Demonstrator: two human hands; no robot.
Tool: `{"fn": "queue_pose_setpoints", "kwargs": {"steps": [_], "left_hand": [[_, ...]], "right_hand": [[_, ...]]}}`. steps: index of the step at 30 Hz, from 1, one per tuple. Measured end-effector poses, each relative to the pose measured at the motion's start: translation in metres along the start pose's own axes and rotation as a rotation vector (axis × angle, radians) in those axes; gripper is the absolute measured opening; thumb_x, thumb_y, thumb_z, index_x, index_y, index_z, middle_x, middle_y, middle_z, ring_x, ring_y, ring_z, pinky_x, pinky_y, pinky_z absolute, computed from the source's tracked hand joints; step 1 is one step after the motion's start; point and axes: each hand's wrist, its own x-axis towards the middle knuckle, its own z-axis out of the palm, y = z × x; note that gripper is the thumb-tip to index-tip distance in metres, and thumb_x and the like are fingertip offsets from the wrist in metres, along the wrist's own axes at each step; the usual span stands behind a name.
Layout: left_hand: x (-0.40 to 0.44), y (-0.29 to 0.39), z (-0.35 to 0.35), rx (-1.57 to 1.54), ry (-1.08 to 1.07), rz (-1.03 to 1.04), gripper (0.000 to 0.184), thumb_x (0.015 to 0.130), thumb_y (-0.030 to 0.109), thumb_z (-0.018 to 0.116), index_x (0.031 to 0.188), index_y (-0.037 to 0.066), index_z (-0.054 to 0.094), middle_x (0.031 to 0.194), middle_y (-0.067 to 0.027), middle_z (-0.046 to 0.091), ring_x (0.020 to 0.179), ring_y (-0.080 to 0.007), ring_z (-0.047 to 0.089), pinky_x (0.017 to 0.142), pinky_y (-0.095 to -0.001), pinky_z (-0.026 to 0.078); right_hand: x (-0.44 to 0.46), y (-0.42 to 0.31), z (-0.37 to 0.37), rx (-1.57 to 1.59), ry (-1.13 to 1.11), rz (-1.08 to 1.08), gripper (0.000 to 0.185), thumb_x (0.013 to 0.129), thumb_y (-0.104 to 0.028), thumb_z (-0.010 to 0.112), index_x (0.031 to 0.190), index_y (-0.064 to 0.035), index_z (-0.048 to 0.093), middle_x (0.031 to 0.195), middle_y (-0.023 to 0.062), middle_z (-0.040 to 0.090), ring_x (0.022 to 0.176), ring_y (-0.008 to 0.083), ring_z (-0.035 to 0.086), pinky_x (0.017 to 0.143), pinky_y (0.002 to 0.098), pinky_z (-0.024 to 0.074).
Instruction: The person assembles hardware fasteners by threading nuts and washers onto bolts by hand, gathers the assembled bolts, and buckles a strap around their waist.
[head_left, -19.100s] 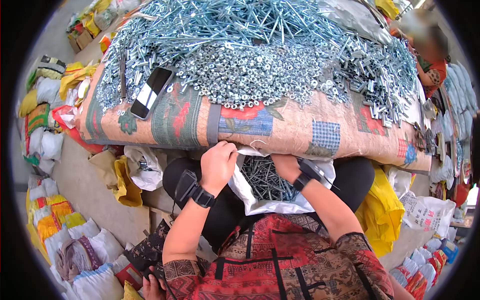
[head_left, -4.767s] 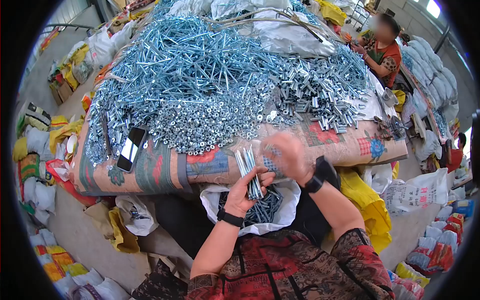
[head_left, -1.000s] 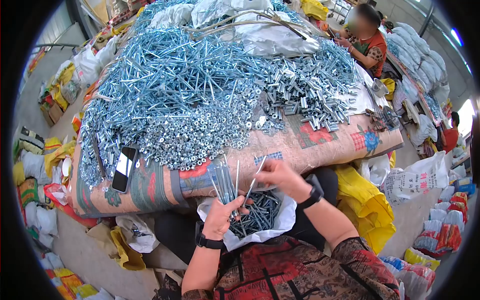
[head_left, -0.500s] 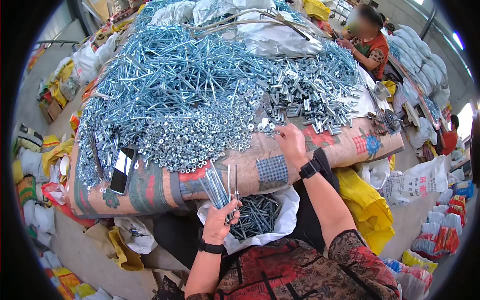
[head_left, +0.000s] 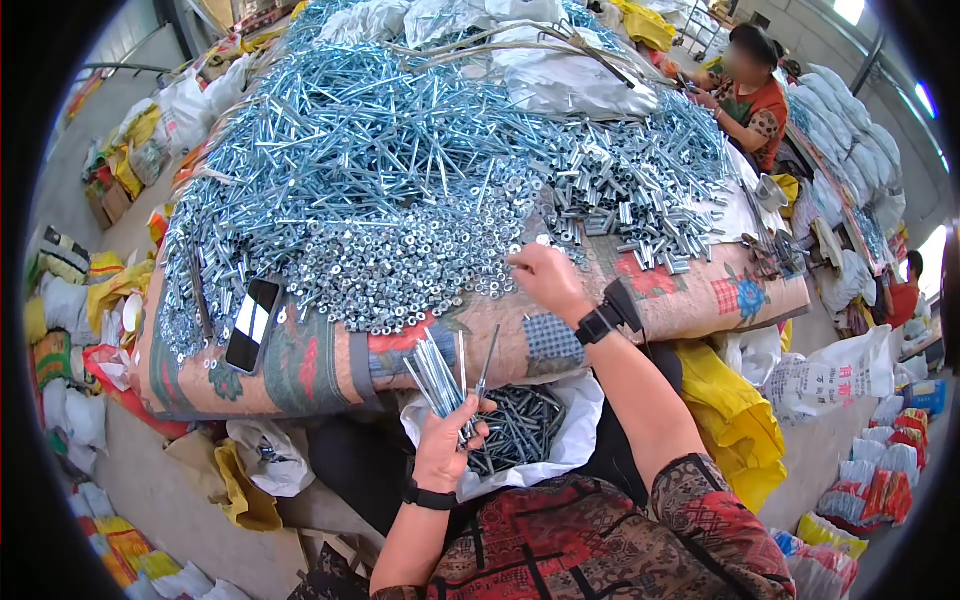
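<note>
My left hand [head_left: 447, 445] is closed around a bundle of long thin metal bolts [head_left: 432, 372] whose shafts point upward. Two shafts stand apart from the bundle, one leaning right. Just below is a white sack [head_left: 583, 420] containing many dark-looking bolts [head_left: 515, 425]. Over the front of the table, my right hand [head_left: 552, 280] has its fingers pinched together at the right edge of a heap of small nuts [head_left: 400, 265]. Whatever lies between those fingertips is too small or hidden to make out. Short metal sleeves [head_left: 625, 190] are piled beyond this hand.
A large heap of long bolts [head_left: 370, 130] covers the back of the quilt-covered table [head_left: 660, 290]. A phone [head_left: 254, 325] lies at the front left. Another person [head_left: 750, 95] sits at the far right. Yellow sacking [head_left: 735, 420] hangs beside my right arm.
My right hand has moved left along the front of the pile, towards the nuts. One separate bolt in my left hand now leans further right. The view has shifted slightly.
</note>
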Motion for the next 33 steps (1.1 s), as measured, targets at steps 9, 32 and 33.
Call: {"fn": "queue_pose_setpoints", "kwargs": {"steps": [9, 32, 33], "left_hand": [[-0.007, -0.003, -0.003, 0.056, 0.008, 0.079, 0.013, 0.091, 0.017, 0.064, 0.096, 0.006, 0.060, 0.081, -0.0068, 0.064, 0.055, -0.0099, 0.055, 0.043, -0.0219, 0.035], [-0.011, 0.009, 0.040, 0.078, -0.038, -0.023, 0.015, 0.091, 0.017, 0.061, 0.098, 0.005, 0.056, 0.081, -0.0074, 0.063, 0.051, -0.0105, 0.048, 0.041, -0.0210, 0.032], [-0.011, 0.013, 0.044, 0.080, -0.063, -0.027, 0.014, 0.091, 0.017, 0.061, 0.098, 0.005, 0.056, 0.081, -0.0072, 0.062, 0.051, -0.0107, 0.048, 0.040, -0.0209, 0.032]], "right_hand": [[-0.004, 0.000, 0.004, -0.359, -0.009, -0.007, 0.017, 0.076, -0.015, 0.067, 0.086, -0.0029, 0.059, 0.081, 0.0143, 0.062, 0.076, 0.0355, 0.061, 0.068, 0.0440, 0.0489], [-0.069, -0.090, -0.048, -0.251, 0.215, -0.622, 0.029, 0.070, 0.005, 0.061, 0.097, -0.0045, 0.068, 0.087, 0.0113, 0.069, 0.074, 0.0287, 0.065, 0.065, 0.0348, 0.0498], [-0.067, -0.090, -0.055, -0.203, 0.171, -0.555, 0.028, 0.073, 0.004, 0.062, 0.099, -0.0053, 0.068, 0.087, 0.0108, 0.069, 0.076, 0.0278, 0.065, 0.066, 0.0341, 0.0498]]}}
